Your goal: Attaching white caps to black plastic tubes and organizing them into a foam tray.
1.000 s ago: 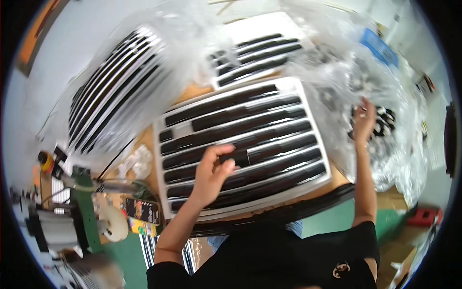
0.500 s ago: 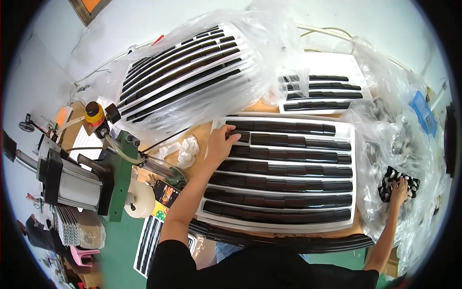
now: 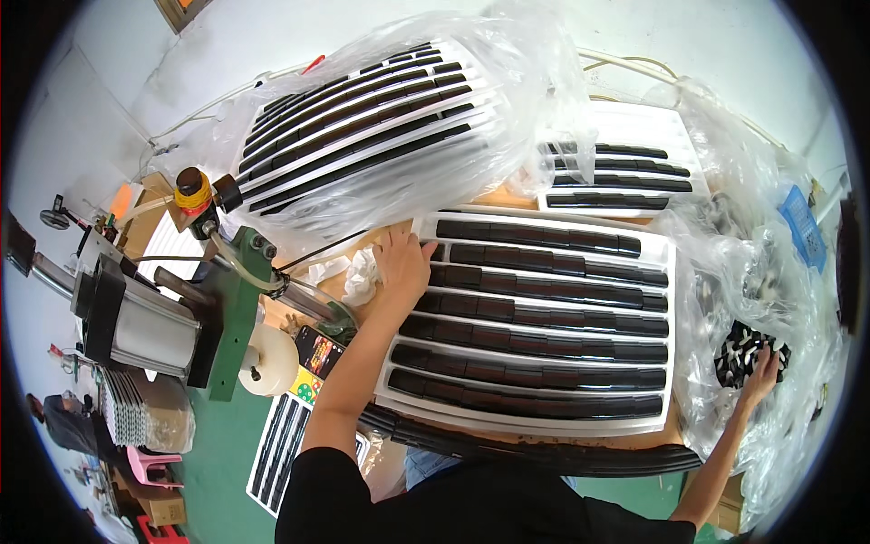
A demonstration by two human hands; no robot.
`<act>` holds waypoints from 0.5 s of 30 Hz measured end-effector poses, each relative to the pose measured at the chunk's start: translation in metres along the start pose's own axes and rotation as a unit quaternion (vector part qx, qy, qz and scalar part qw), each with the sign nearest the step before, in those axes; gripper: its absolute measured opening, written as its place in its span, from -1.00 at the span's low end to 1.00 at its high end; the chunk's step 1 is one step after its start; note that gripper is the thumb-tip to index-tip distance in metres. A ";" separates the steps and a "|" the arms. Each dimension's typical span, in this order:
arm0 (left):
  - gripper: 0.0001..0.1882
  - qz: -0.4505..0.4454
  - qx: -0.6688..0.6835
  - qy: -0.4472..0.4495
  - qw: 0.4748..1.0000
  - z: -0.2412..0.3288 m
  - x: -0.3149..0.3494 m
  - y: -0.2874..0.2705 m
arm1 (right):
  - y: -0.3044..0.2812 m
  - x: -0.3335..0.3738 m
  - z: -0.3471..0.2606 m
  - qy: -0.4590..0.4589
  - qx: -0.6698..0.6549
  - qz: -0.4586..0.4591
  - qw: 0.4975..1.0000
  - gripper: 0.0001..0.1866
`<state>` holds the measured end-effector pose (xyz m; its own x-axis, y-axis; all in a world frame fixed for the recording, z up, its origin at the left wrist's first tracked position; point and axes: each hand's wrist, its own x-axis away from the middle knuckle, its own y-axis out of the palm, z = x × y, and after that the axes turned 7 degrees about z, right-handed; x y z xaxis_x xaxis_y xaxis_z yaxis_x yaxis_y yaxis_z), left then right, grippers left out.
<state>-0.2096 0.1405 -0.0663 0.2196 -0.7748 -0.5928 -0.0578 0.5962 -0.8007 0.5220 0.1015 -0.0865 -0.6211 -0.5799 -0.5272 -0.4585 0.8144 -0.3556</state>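
Note:
My left hand [image 3: 401,265] rests at the upper left edge of a white tray [image 3: 671,299], fingers apart and curved over the rim, thumb near the left end of the second row. Nothing shows in its grasp. Curved rows of glossy black pieces [image 3: 535,288] lie in the tray, pressed end to end. Out to the right, my right hand [image 3: 759,374] is at a heap of small black-and-white pieces [image 3: 739,352] in clear plastic. Its fingers are bent together at the heap's edge, and what they may hold is hidden.
Behind stand a plastic-covered tray [image 3: 362,127] of black rows and a smaller one [image 3: 625,172]. A green machine [image 3: 237,313] with a cylinder is at left, near crumpled tissue [image 3: 361,277] and a phone [image 3: 319,352]. A blue basket [image 3: 802,227] sits at right. Black strips [image 3: 544,453] run along the front edge.
My left hand has drawn back left from the dark piece at the second row's left end, which now lies in line with the row. My right hand has shifted slightly right at the heap.

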 end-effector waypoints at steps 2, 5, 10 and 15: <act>-0.65 -0.022 -0.044 0.021 0.999 -0.002 0.007 -0.008 | 0.009 0.026 -0.049 0.022 -0.072 0.006 0.997 -0.60; -0.66 -0.005 -0.022 0.029 0.999 0.002 0.010 -0.010 | 0.001 0.051 -0.099 0.069 -0.181 0.002 0.981 -0.70; -0.68 0.011 0.085 0.015 0.996 -0.002 0.013 0.010 | 0.004 0.093 -0.158 0.092 -0.233 -0.065 0.966 -0.78; -0.57 0.011 0.081 0.016 0.997 -0.013 0.010 0.009 | 0.043 0.155 -0.230 0.156 -0.294 -0.206 0.920 -0.67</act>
<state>-0.2206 0.1355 -0.0810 0.1891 -0.7654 -0.6151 0.0964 0.6379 -0.7641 0.2598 0.0423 -0.0060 -0.4279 -0.8894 -0.1610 -0.9036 0.4254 0.0514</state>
